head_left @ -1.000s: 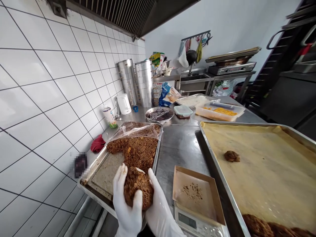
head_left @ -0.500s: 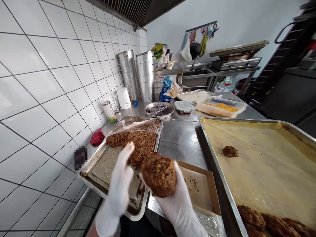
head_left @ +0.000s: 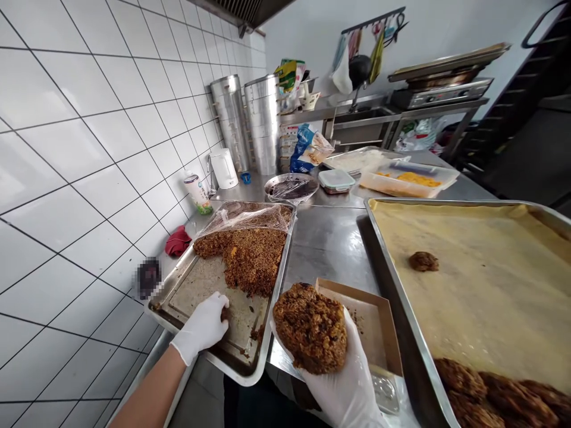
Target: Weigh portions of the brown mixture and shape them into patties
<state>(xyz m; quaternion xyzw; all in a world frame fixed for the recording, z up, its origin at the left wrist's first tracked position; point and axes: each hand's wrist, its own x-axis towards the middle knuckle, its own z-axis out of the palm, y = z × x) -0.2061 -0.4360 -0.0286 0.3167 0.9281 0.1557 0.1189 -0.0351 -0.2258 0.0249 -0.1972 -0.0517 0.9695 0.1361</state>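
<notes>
- Hands in white disposable gloves, both low in the frame, and here's the action: the right hand (head_left: 343,392) is cupped and spread under a big ball of brown, grainy mixture (head_left: 310,328), carrying it up on the palm and fingers.
- Over on the left, the left hand (head_left: 200,327) is down in a metal tray (head_left: 200,285), fingers curled against its floor beside a small dark crumb; can't tell if they're pinching anything.
- That ball sits at lower centre, right above a cardboard box lid (head_left: 372,321), and well apart from the left hand.
- Just ahead of the left hand, a heap of the same mixture (head_left: 250,258) fills the tray's far end, with clear plastic film (head_left: 245,219) draped over the back of it.
- To the right, a big metal sheet pan (head_left: 399,297) lined with yellow paper (head_left: 482,297) holds one small lump (head_left: 423,261) mid-pan and a row of brown patties (head_left: 495,398) along the lower right corner.
- Steel surface (head_left: 325,249) runs between the trays, and further up sit a plastic box of yellow food (head_left: 408,181) and a dark-filled pan (head_left: 291,187).
- Upper left of the counter: a white kettle (head_left: 223,168) and two tall metal steamer stacks (head_left: 245,122); a red cloth (head_left: 177,241) lies by the tiled wall.
</notes>
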